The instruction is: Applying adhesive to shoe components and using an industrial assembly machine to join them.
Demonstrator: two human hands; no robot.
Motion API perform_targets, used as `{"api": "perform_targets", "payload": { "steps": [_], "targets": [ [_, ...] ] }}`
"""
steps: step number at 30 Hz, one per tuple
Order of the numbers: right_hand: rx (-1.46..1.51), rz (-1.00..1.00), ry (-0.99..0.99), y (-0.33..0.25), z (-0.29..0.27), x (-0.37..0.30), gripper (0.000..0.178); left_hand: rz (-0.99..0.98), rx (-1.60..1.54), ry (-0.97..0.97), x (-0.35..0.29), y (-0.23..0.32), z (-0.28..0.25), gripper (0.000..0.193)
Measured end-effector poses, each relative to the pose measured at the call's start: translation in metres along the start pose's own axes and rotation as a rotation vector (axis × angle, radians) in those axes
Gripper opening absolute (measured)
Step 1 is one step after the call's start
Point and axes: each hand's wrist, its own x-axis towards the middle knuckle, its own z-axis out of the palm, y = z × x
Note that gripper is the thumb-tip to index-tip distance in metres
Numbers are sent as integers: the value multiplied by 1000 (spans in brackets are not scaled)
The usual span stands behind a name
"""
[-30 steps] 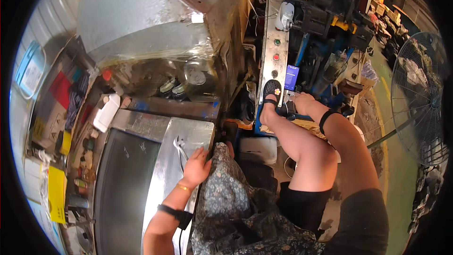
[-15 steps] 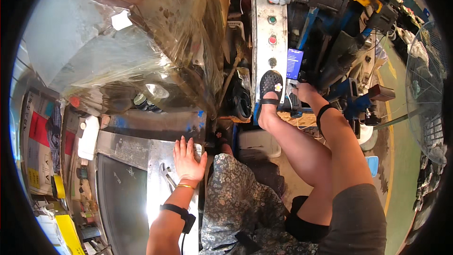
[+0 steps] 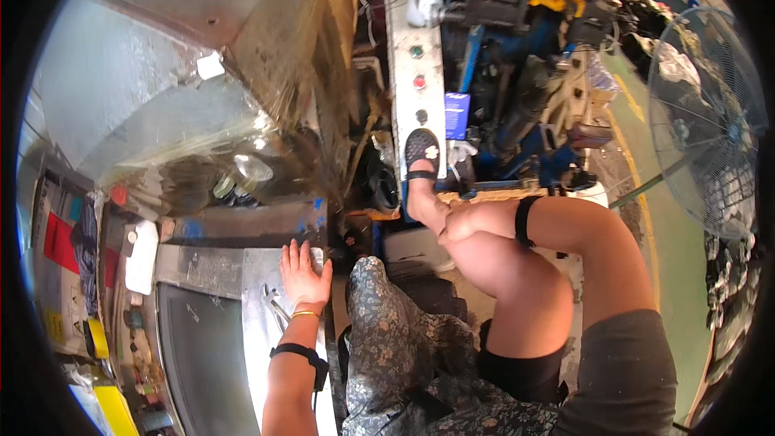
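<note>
My left hand (image 3: pixel 305 276) lies flat with its fingers stretched out on a bright metal plate (image 3: pixel 254 274), beside a metal wrench (image 3: pixel 275 303). Against the shin of my raised leg (image 3: pixel 517 274), just above the ankle, is my right hand (image 3: pixel 462 223). Its fingers are blurred and partly hidden, so their closure is unclear. The foot of that leg, in a black clog (image 3: pixel 420 148) with a flower charm, rests on a pale control panel (image 3: pixel 436 113) below its green button (image 3: pixel 416 52) and red button (image 3: pixel 419 81). A blue printed card (image 3: pixel 457 116) sits beside the clog.
Dark machinery (image 3: pixel 504 4) stands beyond the panel. A large fan (image 3: pixel 702 121) is at the right, over the green floor. Plastic sheeting (image 3: pixel 299 89) drapes a big metal housing at the left. A white bottle (image 3: pixel 142 258) stands at the far left.
My right hand has come away from beside the blue card and down to my shin. The view has shifted, moving the scene leftward. My left hand stays flat on the plate.
</note>
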Motion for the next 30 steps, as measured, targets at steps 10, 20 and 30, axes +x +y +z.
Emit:
{"api": "perform_targets", "payload": {
  "steps": [10,20,30],
  "targets": [
    [108,54,-210,-53,-31,-153,60,39,-13,15,3,3,-5,70],
    [118,278,-377,-32,-16,-115,78,-172,-815,-246,-58,9,-61,81],
    [306,482,-690,-56,39,4,53,-1054,-250,158,-508,-112,-133,43]
  ]
}}
